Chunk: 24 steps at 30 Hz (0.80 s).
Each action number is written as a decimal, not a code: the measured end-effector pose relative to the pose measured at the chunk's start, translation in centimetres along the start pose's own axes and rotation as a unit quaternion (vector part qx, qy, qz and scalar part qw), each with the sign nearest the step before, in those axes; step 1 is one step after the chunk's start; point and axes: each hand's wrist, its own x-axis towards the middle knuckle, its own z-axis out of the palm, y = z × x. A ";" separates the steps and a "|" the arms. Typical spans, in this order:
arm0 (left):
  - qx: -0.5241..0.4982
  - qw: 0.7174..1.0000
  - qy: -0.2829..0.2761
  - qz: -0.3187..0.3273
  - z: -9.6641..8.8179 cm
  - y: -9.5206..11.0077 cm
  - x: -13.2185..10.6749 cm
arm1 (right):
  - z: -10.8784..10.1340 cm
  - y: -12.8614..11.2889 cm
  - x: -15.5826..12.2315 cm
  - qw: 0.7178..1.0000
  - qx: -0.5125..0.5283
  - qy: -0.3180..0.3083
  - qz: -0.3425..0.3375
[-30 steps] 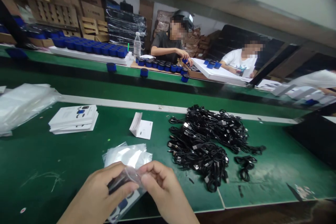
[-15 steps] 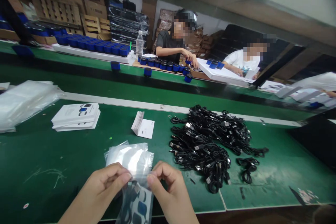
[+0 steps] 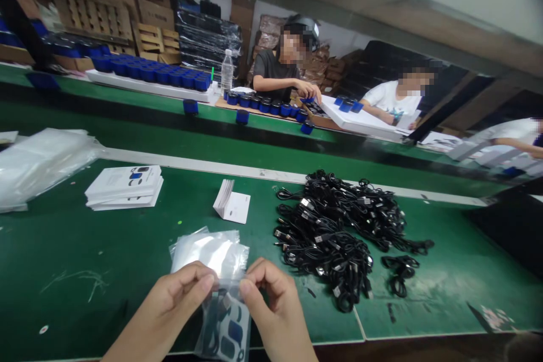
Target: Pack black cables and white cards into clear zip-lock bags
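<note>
Between my two hands hangs a clear plastic zip bag (image 3: 229, 328), its top edge pinched on both sides. Inside it I see a printed card with dark and blue shapes and what looks like a black cable. My left hand (image 3: 182, 294) grips the bag's left top corner between thumb and finger. The right corner is pinched by my right hand (image 3: 269, 294). Just beyond my fingers lies a small pile of clear plastic bags (image 3: 207, 251). Farther off, a folded white leaflet (image 3: 235, 206) stands half open on the green bench.
A heap of black USB cables (image 3: 326, 232) lies to the right. Left are a stack of printed booklets (image 3: 123, 188) and large plastic bags (image 3: 42, 164). Across the green conveyor (image 3: 203, 144), which carries blue pieces (image 3: 242, 116), several people work by a tray of blue containers (image 3: 153, 73).
My left hand has shifted slightly right along the bag's top, and the bag has swung a little right. Blue pieces on the conveyor have moved slightly right.
</note>
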 end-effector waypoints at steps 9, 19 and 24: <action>0.014 1.000 -0.005 -0.001 -1.0 0.4 -0.1 | -0.1 -0.4 0.0 0.998 -0.056 -0.001 0.000; -0.008 0.999 0.042 0.029 -0.1 0.0 -0.7 | 0.7 0.1 -0.3 0.999 -0.041 0.007 -0.017; 0.035 0.995 0.065 0.070 2.2 -1.4 -1.2 | 3.2 2.0 -1.2 0.993 0.050 0.108 -0.012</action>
